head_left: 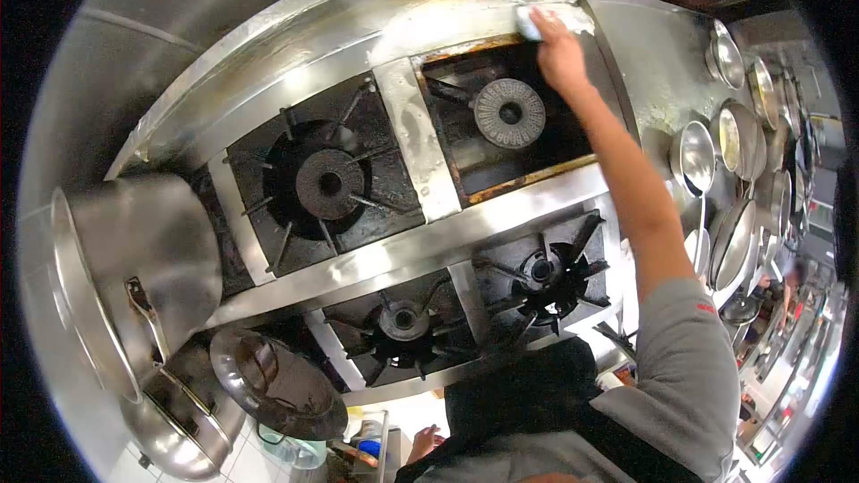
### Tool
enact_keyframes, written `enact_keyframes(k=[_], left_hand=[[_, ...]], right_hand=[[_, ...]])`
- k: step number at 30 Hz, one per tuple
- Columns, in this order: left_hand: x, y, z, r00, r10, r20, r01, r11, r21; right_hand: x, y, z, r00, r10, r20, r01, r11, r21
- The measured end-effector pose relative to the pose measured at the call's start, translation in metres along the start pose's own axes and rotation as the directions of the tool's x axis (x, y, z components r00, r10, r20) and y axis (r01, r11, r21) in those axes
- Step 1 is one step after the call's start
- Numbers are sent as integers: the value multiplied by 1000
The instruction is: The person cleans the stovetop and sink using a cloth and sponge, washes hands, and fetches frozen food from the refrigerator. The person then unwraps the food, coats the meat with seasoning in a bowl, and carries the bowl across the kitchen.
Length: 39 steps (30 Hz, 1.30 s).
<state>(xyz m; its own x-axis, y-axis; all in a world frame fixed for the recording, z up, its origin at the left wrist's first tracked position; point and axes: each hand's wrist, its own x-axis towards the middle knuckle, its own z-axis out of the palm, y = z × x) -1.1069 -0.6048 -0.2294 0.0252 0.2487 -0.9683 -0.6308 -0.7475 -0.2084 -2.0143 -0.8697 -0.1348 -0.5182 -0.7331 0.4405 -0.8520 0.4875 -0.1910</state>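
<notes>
My right hand point(559, 46) reaches to the back of the stove, closed on a white, wadded cloth point(528, 23). The cloth is pressed against the pale metal ledge point(483, 25) behind the rear right burner point(509, 114). That burner has no grate over it, and brownish grime lines the rim of its well. My left hand point(425, 443) hangs low beside my body, away from the stove. Its fingers look loosely bent and apart, with nothing visible in them.
Grates cover the rear left burner point(329, 182) and two front burners. A large steel pot point(152, 259) stands left, near a dark oval lid point(277, 385). Several pans and ladles point(693, 158) hang on the right wall. People are far off at lower right.
</notes>
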Motion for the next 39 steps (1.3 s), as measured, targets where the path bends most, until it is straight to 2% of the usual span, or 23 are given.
enact_keyframes(k=[1, 2, 3, 4, 5, 6, 7, 10, 12, 13, 15, 16, 17, 19, 20, 24, 26, 29, 33, 35, 36, 37, 39], left_hand=[[-4, -10, -8, 1000, -9, 7, 9, 1000, 9], [-3, -11, -12, 891, 439, 118, -424, 712, 560], [4, -7, -9, 609, 653, 450, -601, 10, 799], [2, -7, -8, 615, 636, 466, -606, 4, 795], [-1, -7, -11, 809, 536, 242, -521, 462, 718], [4, -3, -10, 943, 328, 56, -314, 820, 479], [8, 3, -4, 999, 42, -29, -38, 992, 118], [-12, 3, -4, 982, 184, 33, -185, 983, 4], [-13, 5, -4, 953, 294, 70, -287, 954, -87], [-13, 9, 0, 954, 292, 75, -285, 955, -84], [-17, 26, -3, 996, 82, -46, -80, 996, 44], [-44, 43, 7, 890, 450, 70, -443, 822, 357], [-42, 35, 5, 892, 448, 57, -439, 831, 342], [-26, 40, 7, 967, 255, 27, -256, 959, 119], [-31, 38, 5, 922, 374, 105, -384, 839, 385], [-50, 79, 26, 982, 188, 11, -184, 946, 268], [-44, 84, 27, 990, 138, -27, -133, 981, 144], [-26, 57, 2, 995, 97, -27, -92, 984, 152], [1, 23, -27, 998, 59, -26, -57, 997, 56], [-16, 29, -27, 1000, -23, -6, 24, 998, 57], [-13, 23, -28, 854, 505, 128, -478, 664, 575], [-2, 14, -33, 476, 729, 492, -642, -95, 761], [12, 2, -34, 472, 735, 487, -620, -116, 776]], right_hand=[[-3, -30, 4, 978, 185, 100, -189, 982, 29], [-4, -58, 13, 975, 152, 163, -173, 977, 122], [-6, -85, 18, 985, -173, 25, 169, 979, 111], [-7, -82, 20, 966, -256, 29, 247, 952, 181], [-7, -79, 22, 941, -338, 22, 321, 911, 260], [-12, -65, 12, 980, -168, 106, 144, 969, 200], [-9, -36, 12, 990, -104, 92, 80, 969, 232], [-7, -25, 14, 1000, 2, 12, -2, 999, -50], [-2, -73, 30, 992, -122, 20, 119, 988, 97], [-2, -89, 31, 961, -278, 8, 275, 954, 121], [-3, -57, 28, 960, -276, 38, 269, 954, 134], [2, -27, 20, 994, -79, 78, 68, 989, 134], [-2, -3, 13, 983, 126, 137, -144, 981, 129], [-2, 0, 9, 1000, 10, 21, -7, 994, -112], [-2, -21, 14, 998, 47, 28, -48, 999, 8], [18, -127, 52, 956, -291, -46, 294, 937, 189], [23, -149, 52, 959, -276, -59, 283, 938, 202], [18, -112, 44, 907, -419, -41, 415, 873, 257], [13, -10, 8, 983, -177, 56, 170, 980, 105], [14, 13, -4, 972, -225, 63, 220, 973, 77], [13, 15, -2, 978, -206, 40, 200, 973, 114], [8, 13, 2, 977, -211, 34, 206, 972, 111], [-6, 2, 8, 995, -88, -43, 89, 996, 9]])
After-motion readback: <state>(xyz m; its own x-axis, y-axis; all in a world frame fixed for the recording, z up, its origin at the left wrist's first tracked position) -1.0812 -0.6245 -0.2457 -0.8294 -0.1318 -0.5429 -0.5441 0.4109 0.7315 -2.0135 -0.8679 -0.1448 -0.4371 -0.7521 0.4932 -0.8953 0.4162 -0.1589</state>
